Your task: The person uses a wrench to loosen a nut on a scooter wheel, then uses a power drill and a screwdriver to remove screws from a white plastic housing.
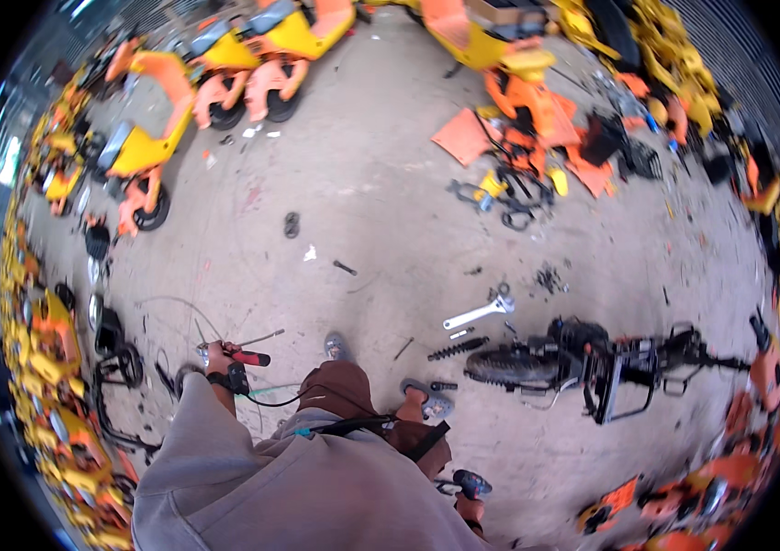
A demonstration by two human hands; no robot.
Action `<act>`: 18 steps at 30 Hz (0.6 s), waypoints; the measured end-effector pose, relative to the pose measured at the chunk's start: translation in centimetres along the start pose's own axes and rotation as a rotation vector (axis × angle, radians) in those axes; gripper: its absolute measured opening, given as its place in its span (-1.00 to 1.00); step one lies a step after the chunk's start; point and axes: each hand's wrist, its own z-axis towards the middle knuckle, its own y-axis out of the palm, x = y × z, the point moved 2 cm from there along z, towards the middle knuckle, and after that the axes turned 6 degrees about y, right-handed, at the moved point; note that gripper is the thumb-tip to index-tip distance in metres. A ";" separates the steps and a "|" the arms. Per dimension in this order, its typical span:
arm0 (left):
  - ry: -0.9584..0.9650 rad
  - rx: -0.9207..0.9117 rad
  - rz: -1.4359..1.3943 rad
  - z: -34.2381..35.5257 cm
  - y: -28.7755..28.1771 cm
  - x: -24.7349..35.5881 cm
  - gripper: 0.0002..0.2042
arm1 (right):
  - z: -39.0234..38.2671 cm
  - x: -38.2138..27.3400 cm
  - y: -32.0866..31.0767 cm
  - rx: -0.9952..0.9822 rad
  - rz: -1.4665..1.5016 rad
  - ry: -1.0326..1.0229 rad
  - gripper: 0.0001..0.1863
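Note:
My left hand [218,356] is closed on a red-and-black handled tool [250,357], perhaps pliers. Thin cables [179,303] trail about it, and a black device is strapped at that wrist. Low at my right side, my right hand [469,508] grips a dark power tool [471,484], which looks like a cordless drill. A stripped black scooter frame [619,367] lies on its side to my right. Near it are a large silver adjustable wrench [477,311], a shock absorber [459,349] and small loose parts.
Yellow-and-orange scooters [151,138] stand at the front left; more bodywork [50,349] lines the left edge. Orange panels and black parts [532,129] are heaped at the front right. Black tubing and a wheel [119,367] lie left of me. Yellow pieces [684,64] are piled along the far right wall.

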 end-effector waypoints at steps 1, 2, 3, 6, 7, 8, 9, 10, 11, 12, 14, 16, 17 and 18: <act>0.063 -0.049 -0.126 0.3 -2.4 0.9 -0.83 | -0.8 -1.9 -1.2 -0.010 -0.040 0.011 -0.41; 0.072 0.003 -0.160 2.3 -4.5 2.3 -0.83 | -2.3 -3.8 -2.0 0.068 -0.130 0.088 -0.49; 0.061 0.103 -0.182 4.3 -7.9 3.5 -0.83 | -4.2 -6.6 -4.3 -0.042 -0.071 0.076 -0.47; 0.026 0.318 -0.275 8.1 -17.0 5.1 -0.82 | -7.3 -15.5 -4.9 0.041 -0.243 -0.088 -0.46; 0.009 0.369 -0.290 9.1 -19.4 5.1 -0.82 | -8.7 -18.4 -4.5 0.063 -0.289 -0.126 -0.45; -0.006 0.428 -0.327 9.8 -22.7 4.3 -0.81 | -9.8 -22.3 -4.3 0.084 -0.348 -0.186 -0.45; -0.026 0.481 -0.358 10.3 -25.9 3.6 -0.81 | -11.0 -25.9 -4.0 0.110 -0.410 -0.240 -0.45; -0.073 0.477 -0.380 12.1 -26.5 2.6 -0.80 | -12.7 -29.2 -3.0 0.133 -0.420 -0.279 -0.44; -0.097 0.479 -0.393 12.5 -25.3 3.5 -0.80 | -14.3 -31.9 -1.3 0.128 -0.425 -0.307 -0.44; -0.131 0.513 -0.456 12.5 -27.3 2.9 -0.83 | -15.6 -35.9 0.1 0.126 -0.483 -0.371 -0.44; -0.157 0.585 -0.595 11.8 -26.4 3.5 -0.81 | -18.7 -42.1 2.4 0.136 -0.557 -0.455 -0.43; -0.182 0.601 -0.732 12.0 -26.1 3.2 -0.80 | -21.3 -48.2 5.0 0.152 -0.611 -0.552 -0.42; -0.194 0.616 -0.761 11.5 -26.2 3.5 -0.79 | -22.8 -50.8 6.1 0.150 -0.645 -0.585 -0.42; -0.161 0.664 -0.726 11.2 -26.3 3.3 -0.79 | -24.0 -53.0 7.0 0.157 -0.682 -0.616 -0.41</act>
